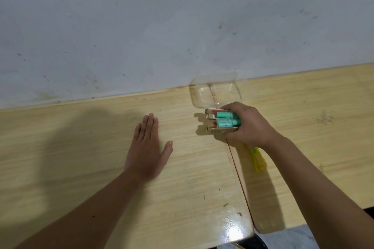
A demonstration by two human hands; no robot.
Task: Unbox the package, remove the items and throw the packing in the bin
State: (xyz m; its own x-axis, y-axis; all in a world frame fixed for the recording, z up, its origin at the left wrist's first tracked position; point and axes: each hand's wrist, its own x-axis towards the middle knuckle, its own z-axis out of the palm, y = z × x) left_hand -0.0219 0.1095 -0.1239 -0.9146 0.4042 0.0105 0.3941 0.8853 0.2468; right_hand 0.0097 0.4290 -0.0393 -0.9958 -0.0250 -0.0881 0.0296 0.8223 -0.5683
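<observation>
My right hand (248, 123) grips a small bundle of items (221, 121) low over the wooden table: teal cylindrical tubes together with a few slim gold and red sticks. A clear plastic packing tray (216, 91) with two compartments stands just beyond the bundle, against the wall. My left hand (146, 147) lies flat on the table (81, 147) to the left, fingers straight and together, holding nothing.
A yellow-green utility knife (258, 159) lies on the table under my right forearm. A seam (237, 170) divides two table tops side by side. A grey wall (182, 26) rises right behind the table. No bin is in view.
</observation>
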